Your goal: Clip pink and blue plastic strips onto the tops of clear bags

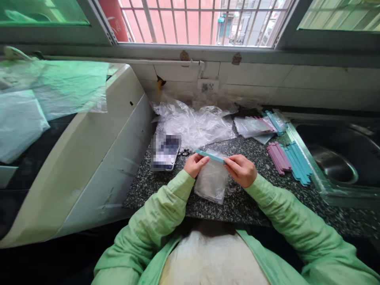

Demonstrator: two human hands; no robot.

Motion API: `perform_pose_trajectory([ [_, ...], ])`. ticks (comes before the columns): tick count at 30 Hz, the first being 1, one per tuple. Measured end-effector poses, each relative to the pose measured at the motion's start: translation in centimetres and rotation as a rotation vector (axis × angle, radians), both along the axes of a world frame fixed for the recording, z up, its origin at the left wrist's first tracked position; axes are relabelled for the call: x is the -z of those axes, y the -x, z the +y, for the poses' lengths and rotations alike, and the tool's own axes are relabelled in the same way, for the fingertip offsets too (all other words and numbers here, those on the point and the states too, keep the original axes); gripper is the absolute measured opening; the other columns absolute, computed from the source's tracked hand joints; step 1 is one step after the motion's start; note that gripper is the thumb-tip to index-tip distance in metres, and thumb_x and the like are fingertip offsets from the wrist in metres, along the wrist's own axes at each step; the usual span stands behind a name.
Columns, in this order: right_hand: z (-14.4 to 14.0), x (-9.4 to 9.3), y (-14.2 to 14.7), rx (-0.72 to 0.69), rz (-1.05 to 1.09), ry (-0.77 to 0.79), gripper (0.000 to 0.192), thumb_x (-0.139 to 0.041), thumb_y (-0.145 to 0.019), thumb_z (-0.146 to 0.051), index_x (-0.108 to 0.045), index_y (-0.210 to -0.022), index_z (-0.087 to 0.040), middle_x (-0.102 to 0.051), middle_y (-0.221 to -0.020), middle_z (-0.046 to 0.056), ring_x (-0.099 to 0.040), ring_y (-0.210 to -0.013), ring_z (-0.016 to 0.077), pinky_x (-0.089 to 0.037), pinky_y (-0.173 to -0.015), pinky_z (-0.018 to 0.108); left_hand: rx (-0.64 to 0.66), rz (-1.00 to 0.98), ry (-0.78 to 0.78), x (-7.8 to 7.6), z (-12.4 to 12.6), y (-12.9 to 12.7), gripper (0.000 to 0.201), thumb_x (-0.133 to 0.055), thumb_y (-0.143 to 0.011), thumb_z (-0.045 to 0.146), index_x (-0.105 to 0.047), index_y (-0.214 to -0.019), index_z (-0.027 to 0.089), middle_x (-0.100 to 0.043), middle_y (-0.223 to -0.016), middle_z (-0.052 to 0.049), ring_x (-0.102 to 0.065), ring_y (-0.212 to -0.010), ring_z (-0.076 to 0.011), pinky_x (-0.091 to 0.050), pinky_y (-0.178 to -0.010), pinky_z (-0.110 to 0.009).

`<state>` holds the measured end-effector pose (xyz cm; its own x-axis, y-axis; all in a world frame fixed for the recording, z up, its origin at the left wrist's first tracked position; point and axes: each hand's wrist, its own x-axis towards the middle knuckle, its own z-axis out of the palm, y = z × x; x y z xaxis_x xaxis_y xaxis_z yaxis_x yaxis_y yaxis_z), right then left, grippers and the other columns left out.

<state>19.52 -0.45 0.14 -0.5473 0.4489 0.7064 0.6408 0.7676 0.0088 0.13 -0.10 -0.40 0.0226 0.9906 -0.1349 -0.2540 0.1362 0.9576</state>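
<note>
A teal bag sealing clip (pixel 210 155) stretches between my two hands, tilted slightly down to the right. My left hand (pixel 194 164) pinches its left end, thumb lying along the near side. At the other end, the fingers of my right hand (pixel 242 169) are closed on the clip. Below it a clear plastic bag (pixel 211 180) lies over the speckled counter, its top edge at the clip. Whether the clip is fastened round the bag cannot be made out. To the right are a row of pink clips (pixel 279 158) and a row of teal clips (pixel 297 163).
Crumpled clear plastic (pixel 196 124) covers the counter's back. A phone (pixel 169 152), partly blurred, lies left of my hands. Flat bags (pixel 253 126) with more clips lie back right. A metal sink (pixel 335 164) bounds the right side, a large white machine (pixel 109 146) the left.
</note>
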Motion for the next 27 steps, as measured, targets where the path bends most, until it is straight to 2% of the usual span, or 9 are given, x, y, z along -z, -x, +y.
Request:
perform_pose_trajectory([
  [5,-0.1,0.2,0.1,0.011,-0.041,-0.019,0.019,-0.052,-0.079,-0.018,-0.063,-0.095,-0.018,-0.062,-0.075,0.007,-0.055,-0.069,0.0146,-0.048,-0.062,0.026,-0.067,0.104,0.010,-0.3,0.0,0.1,0.049,-0.069,-0.039,0.059,-0.050,-0.048,0.015,-0.039,-0.038,0.007,-0.032,-0.040,-0.0050,-0.024,-0.043,-0.021],
  [9,-0.3,0.2,0.0,0.010,-0.047,0.038,0.019,-0.052,-0.079,-0.021,-0.063,-0.095,-0.020,-0.062,-0.076,0.006,-0.056,-0.069,0.0151,-0.049,-0.063,0.027,-0.073,0.112,-0.007,0.0,0.0,0.2,0.045,-0.068,-0.044,0.057,-0.053,-0.052,0.015,-0.037,-0.036,0.007,-0.030,-0.037,-0.0047,-0.021,-0.041,-0.022],
  [11,-0.4,0.0,0.0,0.024,0.026,0.099,0.021,-0.054,-0.078,-0.025,-0.062,-0.096,-0.020,-0.062,-0.080,0.007,-0.057,-0.074,0.0167,-0.049,-0.067,0.030,-0.068,0.108,-0.013,-0.1,0.0,0.2,0.043,-0.069,-0.045,0.055,-0.054,-0.052,0.015,-0.037,-0.037,0.007,-0.030,-0.038,-0.0046,-0.022,-0.041,-0.021],
  [14,-0.3,-0.4,0.0,0.065,0.251,0.247,0.030,-0.056,-0.076,-0.034,-0.058,-0.102,-0.018,-0.059,-0.092,0.010,-0.056,-0.083,0.0197,-0.049,-0.072,0.034,-0.032,0.084,-0.035,-0.5,-0.2,0.1,0.042,-0.070,-0.044,0.053,-0.056,-0.053,0.014,-0.042,-0.041,0.006,-0.033,-0.042,-0.0049,-0.027,-0.045,-0.021],
  [16,-0.1,-0.5,0.1,0.043,0.343,0.425,0.034,-0.055,-0.076,-0.038,-0.056,-0.102,-0.017,-0.059,-0.094,0.011,-0.057,-0.081,0.0188,-0.050,-0.069,0.033,0.019,0.071,-0.053,-0.9,-0.4,0.0,0.042,-0.071,-0.043,0.052,-0.057,-0.054,0.014,-0.044,-0.045,0.006,-0.036,-0.046,-0.0056,-0.031,-0.049,-0.022],
  [19,0.2,-0.6,0.3,-0.038,0.333,0.714,0.033,-0.054,-0.075,-0.042,-0.058,-0.095,-0.016,-0.063,-0.084,0.007,-0.058,-0.072,0.0162,-0.049,-0.062,0.029,0.102,0.067,-0.083,-1.3,-0.6,-0.1,0.041,-0.071,-0.045,0.052,-0.057,-0.054,0.014,-0.043,-0.045,0.006,-0.037,-0.048,-0.0063,-0.033,-0.052,-0.022],
  [21,0.1,-0.5,0.5,-0.060,0.314,0.840,0.031,-0.055,-0.073,-0.043,-0.060,-0.088,-0.016,-0.064,-0.077,0.005,-0.058,-0.067,0.0151,-0.048,-0.059,0.027,0.143,0.066,-0.098,-1.4,-0.7,-0.2,0.041,-0.071,-0.047,0.051,-0.056,-0.054,0.014,-0.042,-0.045,0.006,-0.037,-0.048,-0.0064,-0.033,-0.052,-0.022],
  [24,-0.2,-0.4,0.8,-0.059,0.318,0.925,0.027,-0.056,-0.072,-0.041,-0.061,-0.075,-0.015,-0.062,-0.067,0.003,-0.055,-0.060,0.0129,-0.044,-0.054,0.024,0.174,0.068,-0.115,-1.4,-0.9,-0.2,0.041,-0.071,-0.048,0.051,-0.057,-0.054,0.013,-0.044,-0.047,0.005,-0.038,-0.049,-0.0064,-0.034,-0.052,-0.022],
  [27,-0.5,-0.3,1.0,-0.044,0.336,0.925,0.024,-0.056,-0.073,-0.038,-0.060,-0.067,-0.015,-0.059,-0.060,0.002,-0.052,-0.056,0.0116,-0.042,-0.051,0.023,0.177,0.080,-0.140,-1.3,-0.9,-0.2,0.041,-0.070,-0.050,0.052,-0.057,-0.055,0.013,-0.047,-0.049,0.004,-0.039,-0.049,-0.0066,-0.033,-0.051,-0.022],
])
